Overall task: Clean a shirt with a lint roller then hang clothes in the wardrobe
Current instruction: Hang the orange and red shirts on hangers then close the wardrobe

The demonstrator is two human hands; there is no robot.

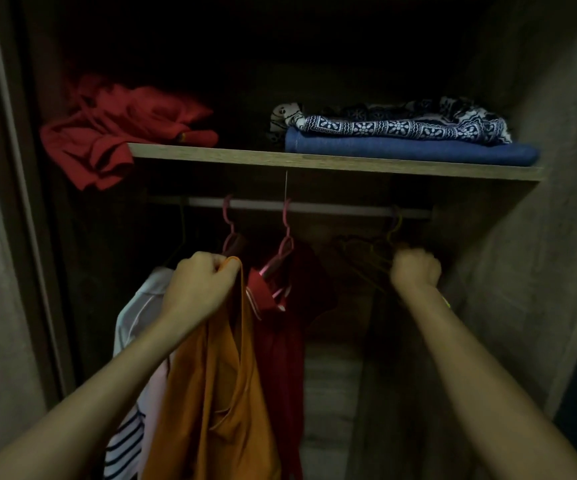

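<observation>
Hanging stage under way; no lint roller in view. My left hand (200,284) is gripping the orange garment (218,382) just under the rail's (314,206) left half. My right hand (415,269) is clenching an empty hanger (373,252) near the rail's right end; garment not yet hung.

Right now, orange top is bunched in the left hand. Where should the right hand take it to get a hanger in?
Probably at the neckline, just below the left hand. The orange top hangs straight down from that fist, so the loose strap and neck edge face right. Come in from the right, once the right hand lets go of the hangers.
</observation>
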